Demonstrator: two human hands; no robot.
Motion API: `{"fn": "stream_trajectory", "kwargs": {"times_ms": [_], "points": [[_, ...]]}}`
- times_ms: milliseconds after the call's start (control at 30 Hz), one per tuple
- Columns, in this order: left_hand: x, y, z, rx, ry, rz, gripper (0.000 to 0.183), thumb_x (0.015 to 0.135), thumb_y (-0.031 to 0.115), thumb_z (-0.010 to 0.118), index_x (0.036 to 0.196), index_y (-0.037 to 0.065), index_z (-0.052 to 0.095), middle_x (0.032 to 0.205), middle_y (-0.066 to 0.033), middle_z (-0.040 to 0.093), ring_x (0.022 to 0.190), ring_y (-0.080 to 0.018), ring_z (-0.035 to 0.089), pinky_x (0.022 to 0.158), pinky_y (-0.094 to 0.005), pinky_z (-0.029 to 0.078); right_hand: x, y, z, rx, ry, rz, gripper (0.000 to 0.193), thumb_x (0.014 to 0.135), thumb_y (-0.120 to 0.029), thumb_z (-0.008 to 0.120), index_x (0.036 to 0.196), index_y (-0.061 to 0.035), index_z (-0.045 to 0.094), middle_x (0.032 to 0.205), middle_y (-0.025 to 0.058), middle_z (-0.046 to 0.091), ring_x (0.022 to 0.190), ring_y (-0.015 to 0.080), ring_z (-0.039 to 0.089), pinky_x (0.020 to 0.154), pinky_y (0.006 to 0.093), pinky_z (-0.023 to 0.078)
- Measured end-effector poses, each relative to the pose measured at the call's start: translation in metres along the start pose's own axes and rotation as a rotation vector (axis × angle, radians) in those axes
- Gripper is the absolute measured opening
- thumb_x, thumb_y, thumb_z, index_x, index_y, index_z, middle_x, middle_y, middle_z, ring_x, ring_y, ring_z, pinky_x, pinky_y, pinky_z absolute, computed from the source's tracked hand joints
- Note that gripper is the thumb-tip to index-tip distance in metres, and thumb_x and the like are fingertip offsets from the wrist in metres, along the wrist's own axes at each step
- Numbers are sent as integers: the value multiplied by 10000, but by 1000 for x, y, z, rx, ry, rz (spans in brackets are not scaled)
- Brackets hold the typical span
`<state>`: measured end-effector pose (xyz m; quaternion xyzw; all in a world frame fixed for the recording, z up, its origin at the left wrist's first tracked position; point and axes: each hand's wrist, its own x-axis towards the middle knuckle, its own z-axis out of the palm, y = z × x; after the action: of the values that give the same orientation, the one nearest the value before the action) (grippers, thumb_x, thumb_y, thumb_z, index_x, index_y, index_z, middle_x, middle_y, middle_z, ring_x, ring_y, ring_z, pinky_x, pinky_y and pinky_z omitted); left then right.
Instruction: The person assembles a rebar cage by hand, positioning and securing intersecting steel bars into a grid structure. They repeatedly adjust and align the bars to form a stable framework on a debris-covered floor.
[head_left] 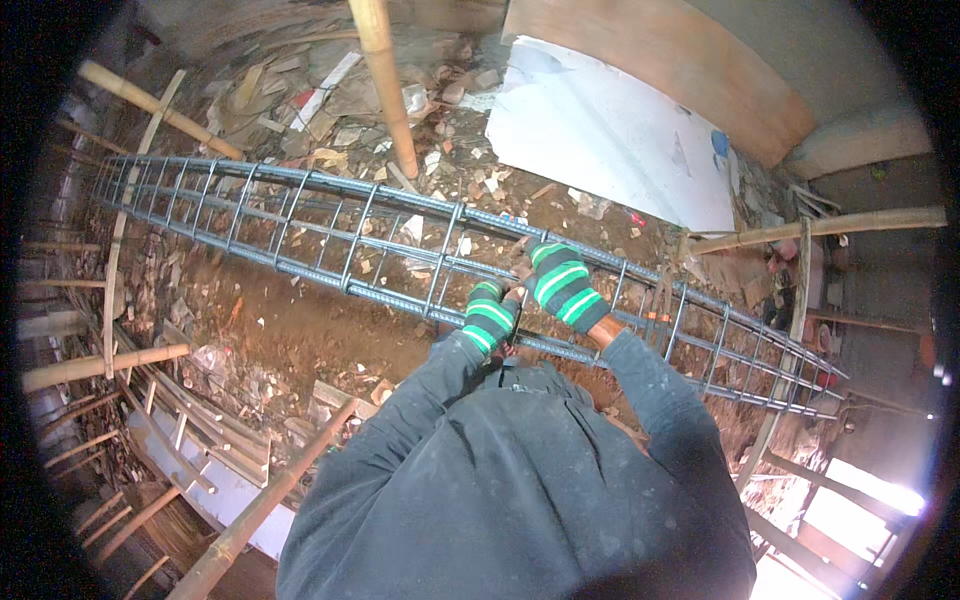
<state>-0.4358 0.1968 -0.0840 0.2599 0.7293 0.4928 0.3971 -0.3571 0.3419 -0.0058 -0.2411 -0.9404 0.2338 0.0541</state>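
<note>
A long cage of steel reinforcing bars (290, 268) stretches across in front of me, with square stirrups (358, 240) spaced along it. My left hand (490, 315), in a green, white and dark striped fingerless glove, is closed at the near side of the cage, its fingertips on a stirrup. Just right of it and farther away, my right hand (563, 284) wears a matching glove. Its fingers curl in at the top of that same stirrup, near the far bar. Any tie wire between the fingers is too small to make out.
Bamboo poles (388, 90) stand and lie around the cage; a crosswise pole (800, 290) lies under its right end. A white sheet (610, 130) covers rubble beyond. Broken tile and debris (320, 120) litter the dirt. A rusty brown piece (657, 302) rests at the cage, right of my hands.
</note>
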Motion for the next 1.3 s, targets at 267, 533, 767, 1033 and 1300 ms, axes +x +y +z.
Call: {"fn": "stream_trajectory", "kwargs": {"times_ms": [267,533,767,1033,1300], "points": [[-1,-10,3,89,51,61,315,927,224,686,1115,-28,715,963,-223,731,839,-271,680,760,-433,519,10,0,6,-596,-121,-164,408,841,-308,694,1122,-12,707,1203,167,589,1184,407,502,933,552,410],[23,-42,12,-274,31,11,467,868,152,752,1265,-36,594,1050,-119,699,934,-231,645,839,-383,522,15,19,-2,-370,-184,-210,411,903,-403,653,1016,-10,697,1181,151,585,1120,377,488,977,536,362],[30,-36,1,-385,-56,-29,381,844,102,767,1167,-51,638,970,-87,709,841,-151,623,721,-324,514,5,28,-3,-25,-128,-214,356,900,-334,673,1059,-17,700,1212,188,575,1168,409,483,992,549,375],[24,-22,0,-208,3,57,461,813,218,802,1179,-25,661,976,-117,706,826,-176,621,756,-354,520,-16,19,5,268,136,-253,578,920,-239,705,1418,-26,504,1413,256,516,1384,426,445,1161,495,362],[26,2,-10,-330,-106,-350,179,869,105,762,960,-2,651,647,-72,609,500,-154,505,442,-359,356,-35,36,-32,121,108,-344,275,876,-209,706,1119,-81,691,1060,174,654,1003,391,615,924,497,473]]}}
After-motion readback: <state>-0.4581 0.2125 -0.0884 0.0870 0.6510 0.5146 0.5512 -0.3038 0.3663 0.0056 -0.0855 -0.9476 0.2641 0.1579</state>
